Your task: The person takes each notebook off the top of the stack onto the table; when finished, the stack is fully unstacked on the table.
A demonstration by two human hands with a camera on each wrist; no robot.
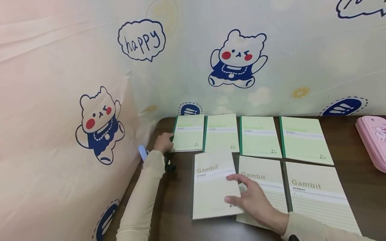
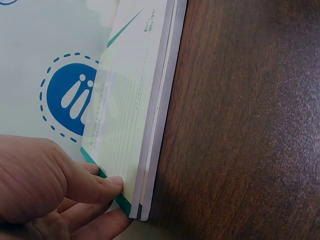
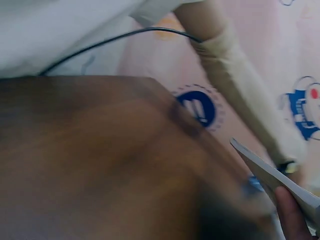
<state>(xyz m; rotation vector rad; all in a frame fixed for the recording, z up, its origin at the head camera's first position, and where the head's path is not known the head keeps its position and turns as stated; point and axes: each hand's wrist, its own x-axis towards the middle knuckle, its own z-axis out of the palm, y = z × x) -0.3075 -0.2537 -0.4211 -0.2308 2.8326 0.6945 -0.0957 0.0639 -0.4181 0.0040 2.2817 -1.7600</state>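
My left hand (image 1: 164, 142) is at the left edge of the leftmost green-spined notebook (image 1: 188, 134) in the back row. In the left wrist view, the thumb (image 2: 116, 183) lies on its cover and the other fingers curl at the green spine, pinching the corner. Two page edges show there, one over the other. My right hand (image 1: 256, 199) grips a dark-spined Gambit notebook (image 1: 212, 201) by its right side, thumb and fingers spread along that edge. In the right wrist view this notebook (image 3: 272, 175) is tilted above the table, a finger against its underside.
Three more green-spined notebooks (image 1: 259, 137) continue the back row. Two larger dark-spined notebooks (image 1: 319, 201) lie in front, one partly behind my right hand. A pink case (image 1: 372, 140) sits at the right edge of the brown table (image 1: 178, 201). A printed cloth (image 1: 181, 67) hangs behind and left.
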